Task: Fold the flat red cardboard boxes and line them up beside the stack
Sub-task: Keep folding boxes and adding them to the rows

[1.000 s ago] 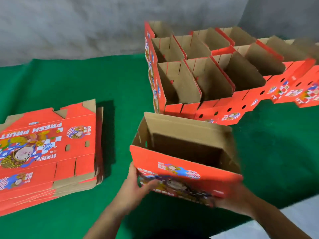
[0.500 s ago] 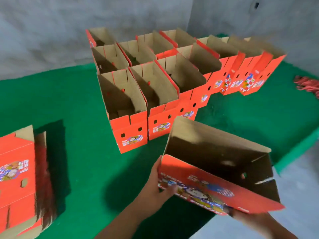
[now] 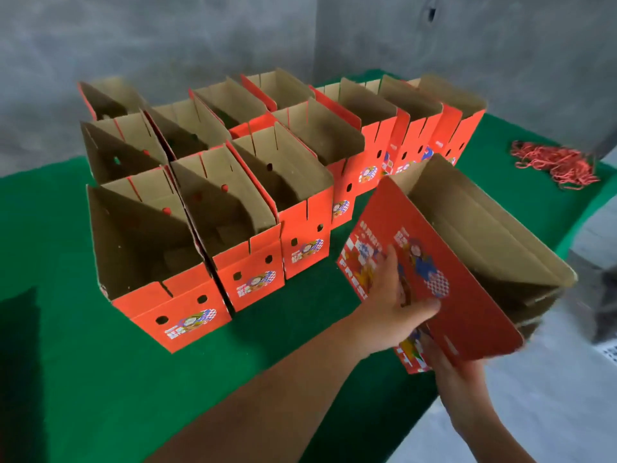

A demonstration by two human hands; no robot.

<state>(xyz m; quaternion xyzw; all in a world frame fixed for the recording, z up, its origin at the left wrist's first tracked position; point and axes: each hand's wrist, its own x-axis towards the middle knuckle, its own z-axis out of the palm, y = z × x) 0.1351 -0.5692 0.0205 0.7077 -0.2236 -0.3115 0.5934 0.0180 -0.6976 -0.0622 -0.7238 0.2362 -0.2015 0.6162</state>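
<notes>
A folded red cardboard box (image 3: 464,262) with a brown inside hangs tilted above the table's right front edge, its printed face towards me and its open mouth up and to the right. My left hand (image 3: 397,299) lies against that printed face, thumb pointing up. From below, my right hand (image 3: 449,362) grips the box's near lower corner, its fingertips hidden behind the panel. Several folded red boxes (image 3: 187,315) stand upright in rows on the green table (image 3: 83,379), just left of the held box. The flat stack is out of view.
A pile of red strings (image 3: 557,163) lies at the table's far right. The table's right edge (image 3: 581,225) drops to a grey floor just beyond the held box. Grey walls stand behind the rows.
The view swung right, so the flat stack left the picture. The held box turned from level to steeply tilted and moved closer to the right end of the rows. My left hand shifted onto its printed face.
</notes>
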